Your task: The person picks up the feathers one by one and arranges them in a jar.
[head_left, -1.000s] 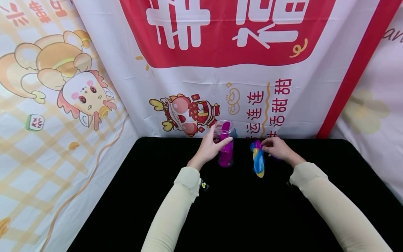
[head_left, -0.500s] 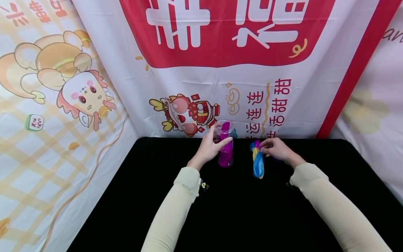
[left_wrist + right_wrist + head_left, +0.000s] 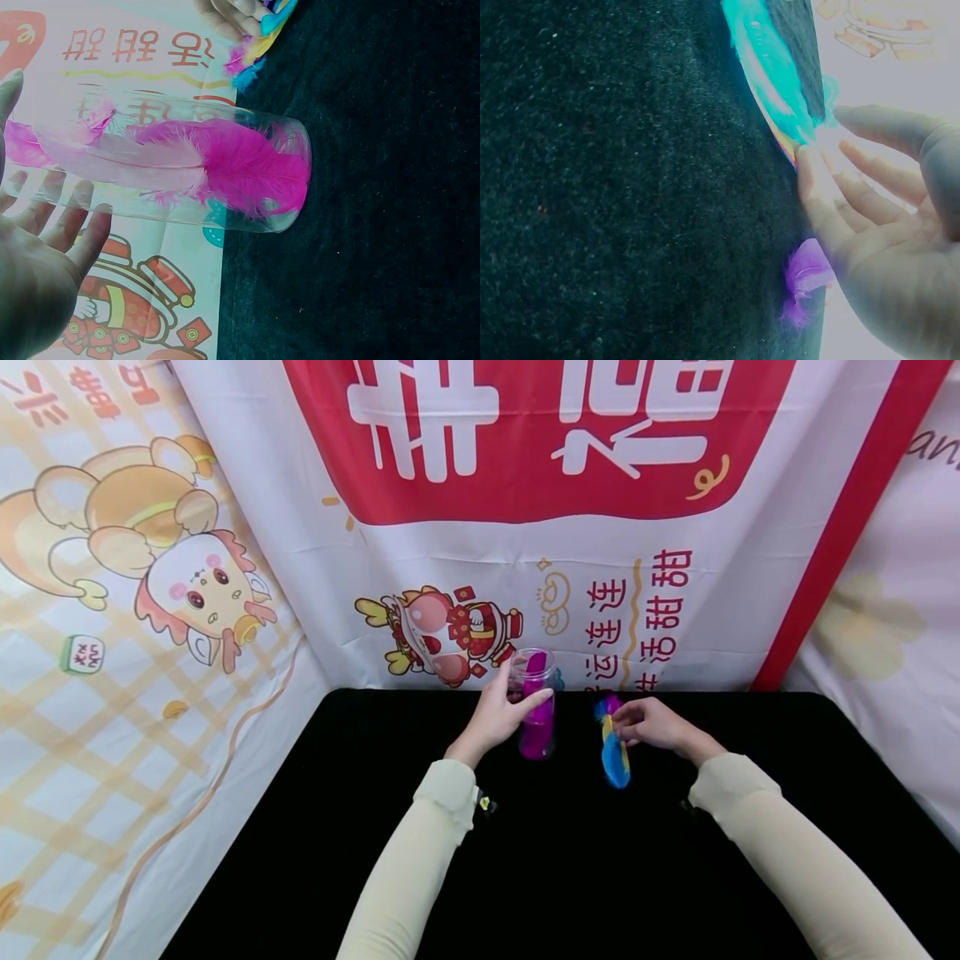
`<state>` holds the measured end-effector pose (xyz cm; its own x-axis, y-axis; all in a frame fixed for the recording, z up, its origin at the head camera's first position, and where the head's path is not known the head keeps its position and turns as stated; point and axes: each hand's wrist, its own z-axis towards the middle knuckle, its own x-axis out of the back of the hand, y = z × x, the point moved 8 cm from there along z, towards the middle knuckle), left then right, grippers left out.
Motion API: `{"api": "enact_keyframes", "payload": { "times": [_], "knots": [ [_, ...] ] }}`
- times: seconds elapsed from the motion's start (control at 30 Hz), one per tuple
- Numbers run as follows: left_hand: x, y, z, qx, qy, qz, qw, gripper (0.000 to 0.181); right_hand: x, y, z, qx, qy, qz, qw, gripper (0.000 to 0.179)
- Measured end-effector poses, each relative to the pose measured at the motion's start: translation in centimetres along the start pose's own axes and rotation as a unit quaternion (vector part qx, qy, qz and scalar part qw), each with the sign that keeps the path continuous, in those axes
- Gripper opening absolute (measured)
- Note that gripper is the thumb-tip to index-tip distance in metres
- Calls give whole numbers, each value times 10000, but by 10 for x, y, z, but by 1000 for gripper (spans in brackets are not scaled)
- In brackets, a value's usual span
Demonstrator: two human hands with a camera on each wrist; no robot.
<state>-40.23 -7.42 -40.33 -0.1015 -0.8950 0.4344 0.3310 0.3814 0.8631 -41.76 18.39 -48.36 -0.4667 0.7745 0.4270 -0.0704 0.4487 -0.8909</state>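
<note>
My left hand (image 3: 495, 710) grips a clear jar (image 3: 296, 210) near its upper part, thumb across the front. The jar stands upright and open at the top. Inside it are magenta feathers (image 3: 255, 169) and a paler pink feather (image 3: 120, 161). To the right, my right hand (image 3: 656, 722) pinches a blue feather (image 3: 616, 766) by its quill end with the fingertips. Beneath and beside that lie a yellow feather (image 3: 606, 725) and a magenta tuft (image 3: 613, 702). The right wrist view shows a purple feather (image 3: 808, 271) beside the hand's edge.
A black-covered table (image 3: 570, 868) spreads under both hands. Close behind its far edge hangs a printed white and red cloth (image 3: 450, 552). Another patterned cloth (image 3: 150, 710) hangs along the left side.
My right hand has come slightly nearer along the feathers, and the blue feather has shifted toward me over the yellow one. My left hand and the jar have stayed in place.
</note>
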Motion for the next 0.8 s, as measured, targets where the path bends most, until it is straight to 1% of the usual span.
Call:
{"api": "enact_keyframes", "payload": {
  "times": [0.27, 0.4, 0.53, 0.6, 0.67, 0.73, 0.8],
  "knots": [
    [0, -1, 0, -3, -4, -25, 10000, 80, -4, 2, 2, 105, -243, -618, 9977, 41],
    [0, 0, -1, 0, -3, -27, 10000, 80, -5, 2, 1, 92, -327, -719, 9968, 38],
    [-1, -1, -1, 33, -8, -32, 10000, 80, -6, 5, 1, -1, -314, -745, 9967, 35],
    [-1, -1, -1, 48, -5, -39, 10000, 80, -5, 5, 1, -7, -280, -721, 9970, 33],
    [-1, -1, -1, 59, 1, -30, 10000, 81, -5, 7, 1, -49, -217, -580, 9981, 32],
    [-1, -1, -1, 56, 7, -13, 10000, 81, -5, 6, 1, 1, -226, -368, 9991, 32],
    [0, -1, -1, 64, 11, -6, 10000, 81, -6, 7, 1, -43, -215, -68, 9997, 33]
  ]
}}
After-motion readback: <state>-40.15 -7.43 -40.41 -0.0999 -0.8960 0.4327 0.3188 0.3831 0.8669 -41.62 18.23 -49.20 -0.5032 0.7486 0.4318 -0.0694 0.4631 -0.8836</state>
